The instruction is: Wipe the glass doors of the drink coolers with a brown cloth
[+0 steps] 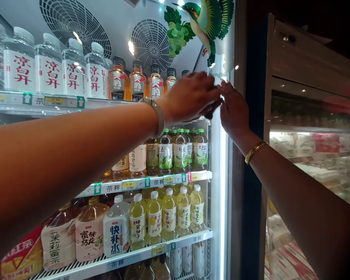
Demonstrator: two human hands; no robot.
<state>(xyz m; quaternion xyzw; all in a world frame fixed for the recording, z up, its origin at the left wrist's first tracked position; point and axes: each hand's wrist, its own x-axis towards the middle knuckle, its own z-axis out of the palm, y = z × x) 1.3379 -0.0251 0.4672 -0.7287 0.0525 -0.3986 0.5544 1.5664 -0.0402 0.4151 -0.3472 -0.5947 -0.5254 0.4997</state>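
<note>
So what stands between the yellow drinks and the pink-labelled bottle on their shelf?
One white-capped bottle with blue lettering, in the head view.

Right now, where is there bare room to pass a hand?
Room appears between both forearms, below the left hand and right hand, and above the top-left bottles. Crowded: among the green-capped bottles and where the hands meet.

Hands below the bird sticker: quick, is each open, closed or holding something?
Left hand: fingers bent; cannot tell whether it holds anything.
Right hand: beside the left; its grip cannot be told.
</note>
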